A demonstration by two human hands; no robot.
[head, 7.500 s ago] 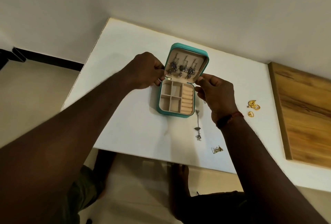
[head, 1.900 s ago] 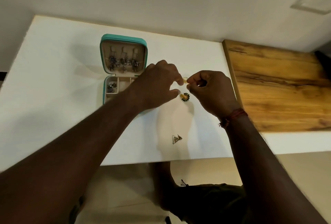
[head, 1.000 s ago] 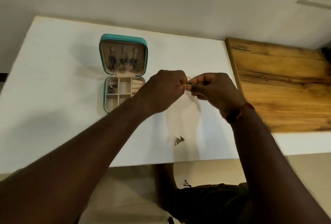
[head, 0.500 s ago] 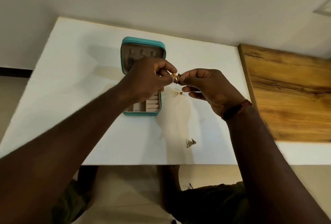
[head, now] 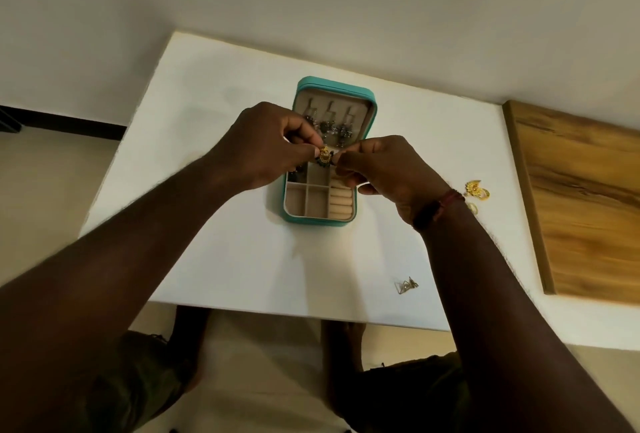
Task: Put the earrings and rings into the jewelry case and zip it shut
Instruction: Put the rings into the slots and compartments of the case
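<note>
Both hands meet above the open teal zip-around jewelry case point(head: 313, 216), which lies near the middle of the white table point(head: 221, 252), closer to its far edge. The left hand point(head: 266, 146) and the right hand point(head: 377, 169) are each closed to a fingertip pinch on one small gold-and-dark-green ornate earring point(head: 324, 156), held in the air over the case's beige divided tray. I cannot tell which hand carries most of it.

The main risk, as I judge it, is a slip during this two-handed pinch: the piece is tiny and irregular, and if either hand lets go early it could fall into the wrong compartment, or bounce off the case's rim onto the table.

The dark drop earrings point(head: 330, 127) hanging in the raised lid sit just behind the fingers; a knuckle brushing them could unhook one.

Other pieces wait outside the case: a gold cluster point(head: 477, 189) near the table's right edge beside the wooden board point(head: 588, 197), and a thin wire triangular earring point(head: 407, 285) close to the near edge, where a sweeping forearm could knock it off.
</note>
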